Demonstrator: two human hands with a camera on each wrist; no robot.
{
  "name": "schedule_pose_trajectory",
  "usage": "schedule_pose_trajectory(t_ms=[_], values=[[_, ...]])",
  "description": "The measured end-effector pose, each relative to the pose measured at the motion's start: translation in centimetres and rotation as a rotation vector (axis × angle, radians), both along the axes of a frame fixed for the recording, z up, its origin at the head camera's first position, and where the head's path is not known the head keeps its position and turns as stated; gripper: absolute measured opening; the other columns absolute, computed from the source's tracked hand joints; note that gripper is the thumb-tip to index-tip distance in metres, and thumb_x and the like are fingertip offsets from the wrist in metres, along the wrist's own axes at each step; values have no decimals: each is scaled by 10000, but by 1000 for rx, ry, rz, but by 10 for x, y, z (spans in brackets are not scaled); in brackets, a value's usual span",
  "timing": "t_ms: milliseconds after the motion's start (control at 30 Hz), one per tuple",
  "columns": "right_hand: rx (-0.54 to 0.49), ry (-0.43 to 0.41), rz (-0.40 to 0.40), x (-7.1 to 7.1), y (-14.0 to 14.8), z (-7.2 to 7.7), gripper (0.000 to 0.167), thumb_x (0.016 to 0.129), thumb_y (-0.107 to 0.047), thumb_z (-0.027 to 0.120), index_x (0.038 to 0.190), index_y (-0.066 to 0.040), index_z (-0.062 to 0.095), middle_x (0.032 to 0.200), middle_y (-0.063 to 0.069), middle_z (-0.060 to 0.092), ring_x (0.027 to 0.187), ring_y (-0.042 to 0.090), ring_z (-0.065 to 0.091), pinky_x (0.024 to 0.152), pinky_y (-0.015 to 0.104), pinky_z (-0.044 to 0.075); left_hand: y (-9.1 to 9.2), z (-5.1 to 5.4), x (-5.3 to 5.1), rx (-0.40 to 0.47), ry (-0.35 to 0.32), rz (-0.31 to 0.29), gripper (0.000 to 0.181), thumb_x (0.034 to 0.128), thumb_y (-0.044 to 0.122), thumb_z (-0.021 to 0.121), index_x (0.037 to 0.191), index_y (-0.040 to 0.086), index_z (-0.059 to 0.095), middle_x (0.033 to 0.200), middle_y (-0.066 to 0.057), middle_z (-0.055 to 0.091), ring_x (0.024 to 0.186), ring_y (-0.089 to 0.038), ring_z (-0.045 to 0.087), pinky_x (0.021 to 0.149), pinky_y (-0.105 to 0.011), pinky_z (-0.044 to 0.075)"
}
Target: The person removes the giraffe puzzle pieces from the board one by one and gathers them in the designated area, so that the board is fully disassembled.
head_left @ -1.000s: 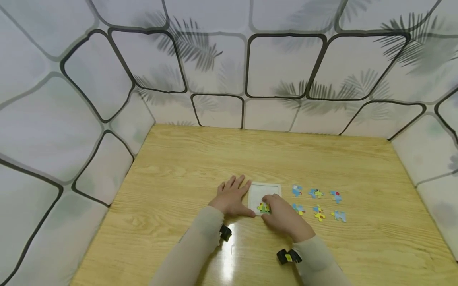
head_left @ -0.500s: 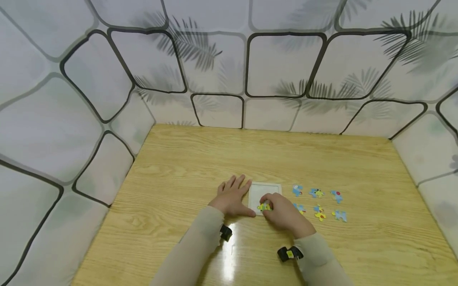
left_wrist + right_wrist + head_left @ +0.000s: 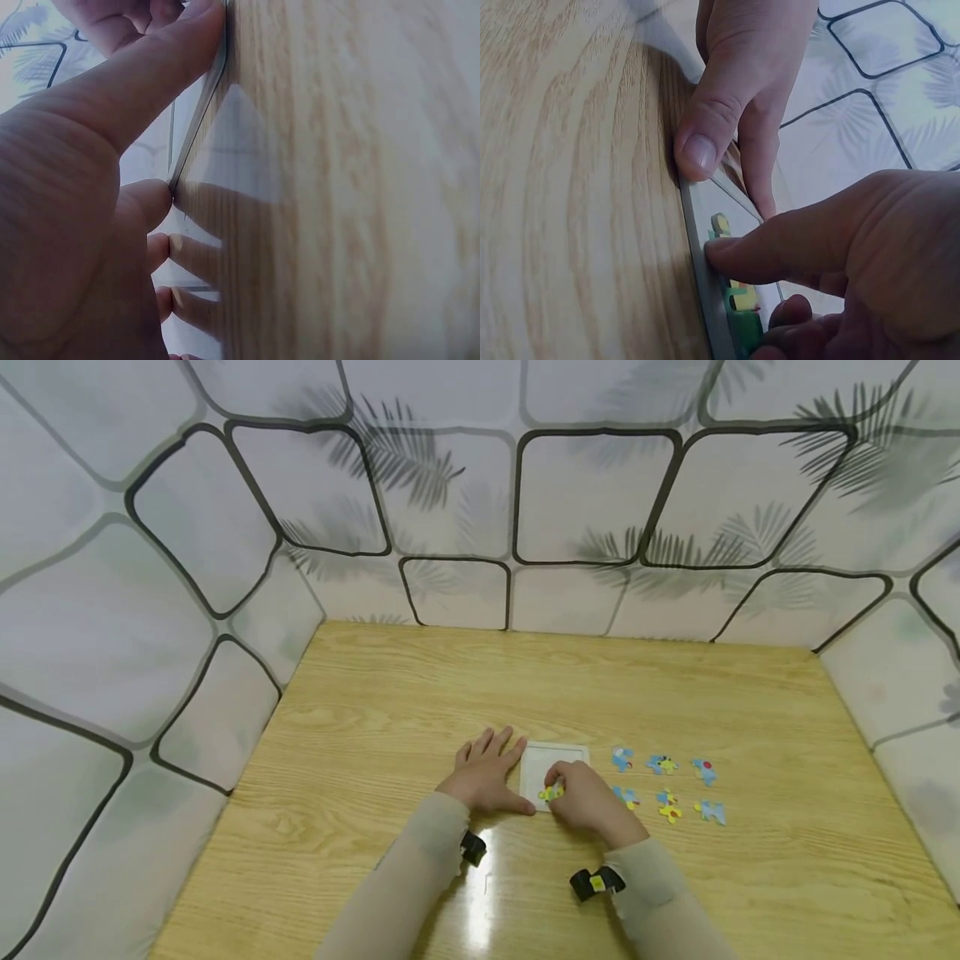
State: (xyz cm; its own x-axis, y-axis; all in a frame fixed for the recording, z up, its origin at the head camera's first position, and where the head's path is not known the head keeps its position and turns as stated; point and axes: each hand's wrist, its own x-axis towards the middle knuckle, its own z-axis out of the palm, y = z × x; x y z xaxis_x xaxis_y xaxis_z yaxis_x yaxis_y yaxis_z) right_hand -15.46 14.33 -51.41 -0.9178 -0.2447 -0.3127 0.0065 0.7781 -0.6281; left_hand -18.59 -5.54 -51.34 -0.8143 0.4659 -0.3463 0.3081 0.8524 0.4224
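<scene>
A square white puzzle tray [image 3: 554,747] lies on the wooden table. My left hand [image 3: 487,779] rests spread at its left side, with thumb and forefinger against the tray's edge. In the lower part of the tray, my right hand [image 3: 592,800] pinches a yellow and green jigsaw piece [image 3: 549,793]. The right wrist view shows the right thumb [image 3: 754,253] on that jigsaw piece [image 3: 744,301], just inside the tray's near rim [image 3: 699,259]. The right fingers are curled and partly hidden. From the left wrist, the left thumb [image 3: 142,86] reaches along the tray's side.
Several loose blue and yellow jigsaw pieces lie in two rows right of the tray, among them a blue piece with a red spot [image 3: 704,770] and a yellow one [image 3: 669,807]. Patterned fabric walls [image 3: 465,510] enclose the table [image 3: 375,693] at the back and sides.
The right hand has shifted slightly at the tray's lower part, its wrist turning a little up and left, with the jigsaw piece still in its fingers. The left hand stays in place.
</scene>
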Motion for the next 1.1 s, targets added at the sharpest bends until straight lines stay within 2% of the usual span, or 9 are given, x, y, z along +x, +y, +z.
schedule_pose_trajectory(t_ms=[233, 367, 500, 567, 733, 833, 1100], values=[[-22, 28, -42, 1, 2, 1, 232, 784, 4, 736, 968, -129, 691, 901, 98, 503, 721, 229, 469, 594, 332, 382, 1, -1, -1, -3, 2, -3, 1121, 769, 694, 741, 1630, 283, 154, 1700, -6, 30, 1551, -303, -27, 1200, -579, 35], [-25, 47, -45, 2, 4, 1, 221, 791, -19, 748, 955, -156, 692, 923, 91, 534, 768, 237, 498, 638, 362, 418, 0, -1, -1, -2, 5, -1, 1120, 768, 701, 736, 1630, 284, 157, 1700, -6, 33, 1551, -302, -23, 1201, -578, 36], [-46, 72, -44, 4, 9, -3, 191, 846, -52, 715, 975, -192, 706, 976, 54, 588, 852, 223, 551, 728, 408, 471, 0, -2, 0, -5, 8, -1, 1122, 766, 705, 734, 1630, 287, 154, 1700, -6, 30, 1551, -299, -21, 1201, -579, 37], [-83, 84, -56, 7, 13, -6, 189, 883, -53, 678, 993, -198, 726, 963, 30, 603, 837, 207, 551, 737, 401, 469, 0, -2, -1, -8, 13, -4, 1123, 765, 710, 730, 1630, 288, 153, 1700, -6, 29, 1551, -299, -18, 1201, -578, 41], [-213, 87, -85, 10, 26, -12, 180, 945, -60, 649, 1084, -129, 740, 870, -1, 625, 699, 167, 513, 638, 309, 436, 1, -2, -1, 0, 16, -3, 1126, 760, 708, 736, 1631, 279, 165, 1700, -13, 35, 1551, -305, -14, 1201, -576, 41], [-259, 75, -104, 11, 31, -14, 142, 947, -89, 678, 1082, -88, 722, 854, -4, 645, 695, 146, 531, 624, 272, 442, 0, -2, 0, 8, 10, 3, 1129, 757, 700, 745, 1631, 278, 170, 1700, -14, 36, 1551, -305, -14, 1202, -573, 39], [-277, 50, -127, 12, 33, -16, 92, 949, -98, 683, 1025, -75, 730, 769, -10, 657, 639, 136, 583, 594, 268, 489, 1, -2, 0, 11, 6, 2, 1129, 758, 699, 745, 1632, 275, 169, 1700, -17, 37, 1551, -306, -15, 1202, -573, 42]])
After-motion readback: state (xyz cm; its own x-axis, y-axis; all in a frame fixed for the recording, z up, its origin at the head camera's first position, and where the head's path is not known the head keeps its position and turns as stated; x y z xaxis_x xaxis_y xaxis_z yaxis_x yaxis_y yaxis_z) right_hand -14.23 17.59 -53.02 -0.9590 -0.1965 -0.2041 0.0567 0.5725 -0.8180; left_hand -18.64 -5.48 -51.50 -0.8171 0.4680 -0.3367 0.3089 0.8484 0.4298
